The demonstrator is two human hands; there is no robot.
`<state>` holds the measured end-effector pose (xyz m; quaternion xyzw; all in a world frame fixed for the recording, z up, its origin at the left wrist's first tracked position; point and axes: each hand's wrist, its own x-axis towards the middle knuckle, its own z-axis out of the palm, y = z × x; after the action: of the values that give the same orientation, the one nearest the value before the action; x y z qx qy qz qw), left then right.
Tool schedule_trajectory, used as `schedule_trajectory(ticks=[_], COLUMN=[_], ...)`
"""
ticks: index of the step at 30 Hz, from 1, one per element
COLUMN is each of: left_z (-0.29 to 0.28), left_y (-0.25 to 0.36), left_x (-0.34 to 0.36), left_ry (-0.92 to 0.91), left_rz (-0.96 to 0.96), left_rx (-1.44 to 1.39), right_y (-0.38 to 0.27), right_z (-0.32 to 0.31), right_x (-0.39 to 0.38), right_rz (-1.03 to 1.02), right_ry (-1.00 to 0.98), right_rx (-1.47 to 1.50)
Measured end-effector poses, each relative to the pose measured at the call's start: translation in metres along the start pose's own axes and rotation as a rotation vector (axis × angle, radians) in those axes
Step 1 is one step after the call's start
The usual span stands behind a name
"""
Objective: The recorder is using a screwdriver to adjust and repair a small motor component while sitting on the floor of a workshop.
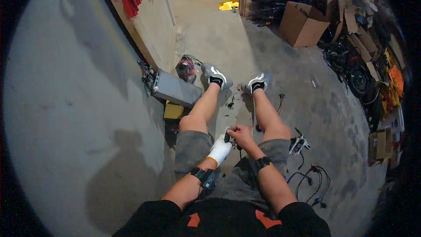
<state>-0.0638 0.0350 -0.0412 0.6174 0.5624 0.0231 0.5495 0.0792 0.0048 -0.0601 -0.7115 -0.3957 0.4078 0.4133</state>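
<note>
My left hand (220, 150), in a white knit glove, is closed around a small black part (226, 136) with a pale edge, held up between my knees. My bare right hand (242, 137) meets it from the right, thumb and fingers pinched at the part's upper end. The part is too small to name its kind, and the fingers hide some of it. A short dark cable (239, 150) hangs just below the right hand.
A grey metal case (177, 88) and a bundle of coloured wires (186, 68) stand by my left foot. On the right floor lie black cables (322, 184) and a white-and-black device (298, 144). Farther right are a cardboard box (302, 24) and heaped scrap. An open door (153, 17) is ahead.
</note>
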Motion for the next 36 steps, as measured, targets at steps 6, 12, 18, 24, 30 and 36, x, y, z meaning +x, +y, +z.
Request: schedule_trajectory(ticks=[6, 12, 18, 24, 30, 36], left_z=[-0.001, -0.005, -0.002, 0.008, 0.011, 0.008], left_y=[-0.003, 0.003, 0.003, -0.017, -0.009, -0.006], left_x=[-0.005, -0.013, -0.013, 0.009, 0.004, -0.001], left_ry=[0.039, 0.053, 0.005, 0.010, 0.028, 0.010], left_rz=[0.007, 0.022, 0.018, -0.016, 0.149, 0.011], left_rx=[-0.092, 0.001, 0.018, 0.005, 0.063, -0.048], right_y=[-0.001, -0.009, -0.006, -0.001, 0.009, 0.002], right_z=[0.010, 0.008, 0.004, 0.010, 0.011, 0.014], right_x=[-0.009, -0.009, -0.009, -0.008, -0.008, -0.010], right_rz=[-0.117, -0.088, -0.010, -0.059, -0.188, -0.095], right_ry=[0.081, 0.069, 0.024, 0.057, 0.181, 0.173], right_rx=[-0.039, -0.085, -0.024, -0.064, -0.352, -0.228])
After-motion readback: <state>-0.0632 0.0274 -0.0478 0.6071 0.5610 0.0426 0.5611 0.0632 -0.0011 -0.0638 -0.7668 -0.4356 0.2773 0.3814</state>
